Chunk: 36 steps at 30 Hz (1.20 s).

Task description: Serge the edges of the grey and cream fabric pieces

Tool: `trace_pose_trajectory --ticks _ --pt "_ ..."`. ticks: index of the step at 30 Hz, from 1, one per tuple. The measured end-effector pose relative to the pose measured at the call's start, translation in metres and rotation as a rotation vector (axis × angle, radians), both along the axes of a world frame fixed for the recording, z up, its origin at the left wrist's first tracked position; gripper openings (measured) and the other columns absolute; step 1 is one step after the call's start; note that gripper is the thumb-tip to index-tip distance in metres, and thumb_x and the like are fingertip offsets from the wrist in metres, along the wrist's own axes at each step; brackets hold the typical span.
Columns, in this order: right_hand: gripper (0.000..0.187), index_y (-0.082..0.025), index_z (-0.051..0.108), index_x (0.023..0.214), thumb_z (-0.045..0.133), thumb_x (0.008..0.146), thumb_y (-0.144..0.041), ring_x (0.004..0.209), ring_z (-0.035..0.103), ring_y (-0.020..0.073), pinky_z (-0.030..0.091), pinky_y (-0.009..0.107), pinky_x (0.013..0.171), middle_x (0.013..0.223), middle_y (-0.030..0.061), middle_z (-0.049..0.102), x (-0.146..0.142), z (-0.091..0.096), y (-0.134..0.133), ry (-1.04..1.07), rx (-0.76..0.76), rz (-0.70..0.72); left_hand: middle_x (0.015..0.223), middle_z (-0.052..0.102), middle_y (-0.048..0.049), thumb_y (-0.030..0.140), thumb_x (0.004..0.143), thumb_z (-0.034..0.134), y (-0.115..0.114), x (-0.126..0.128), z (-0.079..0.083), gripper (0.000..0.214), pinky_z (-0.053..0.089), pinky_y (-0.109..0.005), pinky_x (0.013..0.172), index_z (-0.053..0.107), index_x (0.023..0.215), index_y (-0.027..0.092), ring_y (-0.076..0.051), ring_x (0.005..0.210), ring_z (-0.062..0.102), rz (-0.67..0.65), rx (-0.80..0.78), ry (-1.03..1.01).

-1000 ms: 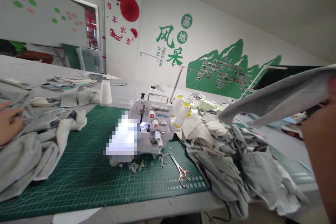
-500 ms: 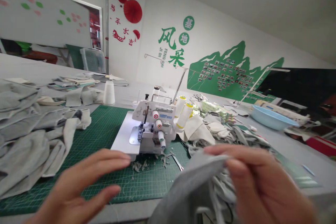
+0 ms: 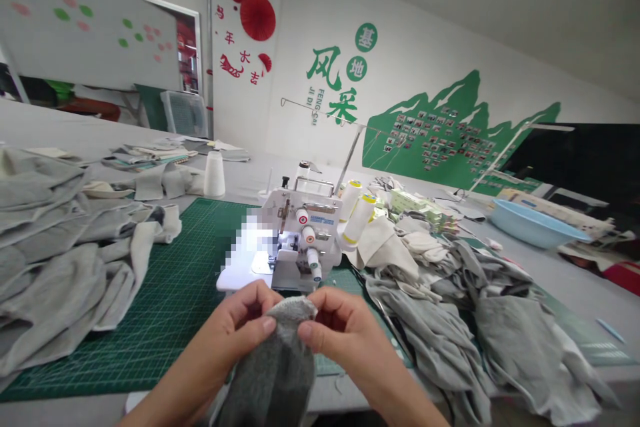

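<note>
Between my two hands hangs a piece of grey fabric, its top edge pinched at both ends. My left hand is closed on the left end of that edge, thumb in front. At the right end, my right hand grips the edge between thumb and fingers. The cloth drops toward the bottom of the view, where its lower part is cut off. Just beyond my fingers stands a white overlock sewing machine with its lamp lit. Some of its white bed is covered by blurred squares.
A green cutting mat lies under the machine. Grey cloth pieces are heaped at left, with more grey fabric at right. A white thread cone stands behind the mat. At far right sits a blue basin.
My left hand, open before, has moved right and closed on the grey fabric. My right hand has moved left with the cloth, which now hangs before the machine.
</note>
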State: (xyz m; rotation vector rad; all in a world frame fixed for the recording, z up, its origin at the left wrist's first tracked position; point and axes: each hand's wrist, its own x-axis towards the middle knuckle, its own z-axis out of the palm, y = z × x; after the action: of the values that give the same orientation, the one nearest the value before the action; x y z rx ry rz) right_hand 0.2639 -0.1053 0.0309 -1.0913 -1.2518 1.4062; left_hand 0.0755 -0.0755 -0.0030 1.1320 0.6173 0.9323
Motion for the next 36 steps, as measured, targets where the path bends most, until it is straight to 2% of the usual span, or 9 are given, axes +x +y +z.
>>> trace_pose_trajectory --ticks 8,15,17,20,23,27,31,34,36 --pt "0.036 -0.015 0.067 0.068 0.081 0.072 -0.048 0.051 0.04 0.0069 0.03 0.019 0.049 0.054 -0.0058 0.05 0.005 -0.004 -0.003 -0.041 0.072 -0.111 0.071 0.048 0.0045 0.047 0.071 0.078 0.002 -0.001 0.003 0.042 0.034 -0.021 0.06 0.046 0.072 0.02 -0.012 0.066 0.041 0.061 0.001 0.055" --pt "0.034 -0.019 0.062 0.078 0.082 0.075 -0.045 0.042 0.057 0.0104 0.04 0.018 0.039 0.052 -0.0043 0.062 -0.014 -0.007 -0.017 0.233 0.004 -0.138 0.076 0.056 0.0014 0.034 0.076 0.075 -0.013 -0.004 -0.004 0.022 0.046 -0.025 0.069 0.055 0.079 0.023 -0.017 0.073 0.054 0.468 0.597 0.382" --pt "0.029 -0.019 0.066 0.081 0.079 0.078 -0.044 0.052 0.065 0.0141 0.048 0.021 0.047 0.061 0.0003 0.069 -0.019 -0.006 -0.02 0.25 0.032 -0.08 0.083 0.063 -0.0004 0.039 0.07 0.08 -0.022 -0.004 -0.006 0.03 0.049 -0.026 0.071 0.061 0.088 0.025 -0.02 0.077 0.059 0.373 0.659 0.373" --pt "0.018 -0.021 0.078 0.09 0.073 0.086 -0.037 0.076 0.071 0.0179 0.054 0.028 0.069 0.083 0.0058 0.076 -0.022 -0.005 -0.022 0.112 0.188 -0.039 0.089 0.069 -0.0023 0.044 0.079 0.074 -0.027 -0.002 -0.006 0.029 0.052 -0.026 0.073 0.066 0.099 0.024 -0.021 0.08 0.064 0.233 0.503 0.409" --pt "0.013 -0.027 0.079 0.094 0.075 0.082 -0.024 0.089 0.066 0.0173 0.05 0.027 0.08 0.095 0.0028 0.073 -0.019 -0.007 -0.018 -0.04 0.408 -0.242 0.08 0.068 -0.0015 0.051 0.091 0.059 -0.023 -0.002 -0.003 0.031 0.05 -0.023 0.066 0.07 0.093 0.022 -0.018 0.073 0.061 0.17 0.29 0.367" --pt "0.04 -0.028 0.073 0.108 0.085 0.07 -0.027 0.091 0.063 0.0186 0.049 0.027 0.08 0.1 0.0019 0.071 -0.02 -0.016 -0.012 0.069 0.209 -0.181 0.079 0.068 -0.0017 0.056 0.089 0.06 -0.017 -0.004 0.0 0.038 0.048 -0.023 0.067 0.073 0.088 0.02 -0.018 0.074 0.06 0.13 0.167 0.285" --pt "0.024 -0.018 0.07 0.074 0.081 0.075 -0.038 0.066 0.051 0.0123 0.04 0.023 0.064 0.068 -0.002 0.061 -0.024 -0.02 -0.01 0.055 0.12 -0.168 0.081 0.069 -0.0027 0.052 0.089 0.06 -0.015 -0.009 -0.002 0.034 0.048 -0.025 0.075 0.073 0.088 0.02 -0.021 0.081 0.062 0.137 0.236 0.336" --pt "0.034 -0.017 0.062 0.07 0.077 0.078 -0.047 0.062 0.043 0.0109 0.035 0.022 0.059 0.063 -0.0038 0.053 -0.024 -0.017 -0.011 0.075 0.123 -0.249 0.076 0.064 -0.0012 0.048 0.087 0.063 -0.015 -0.012 -0.006 0.029 0.046 -0.023 0.07 0.07 0.082 0.02 -0.018 0.075 0.058 0.139 0.278 0.4" --pt "0.037 -0.017 0.059 0.072 0.075 0.079 -0.05 0.06 0.04 0.0105 0.033 0.021 0.056 0.063 -0.0046 0.05 -0.024 -0.016 -0.011 0.105 0.112 -0.257 0.07 0.059 0.0003 0.051 0.082 0.065 -0.015 -0.014 -0.009 0.033 0.045 -0.022 0.062 0.065 0.075 0.019 -0.016 0.067 0.054 0.011 0.252 0.364"
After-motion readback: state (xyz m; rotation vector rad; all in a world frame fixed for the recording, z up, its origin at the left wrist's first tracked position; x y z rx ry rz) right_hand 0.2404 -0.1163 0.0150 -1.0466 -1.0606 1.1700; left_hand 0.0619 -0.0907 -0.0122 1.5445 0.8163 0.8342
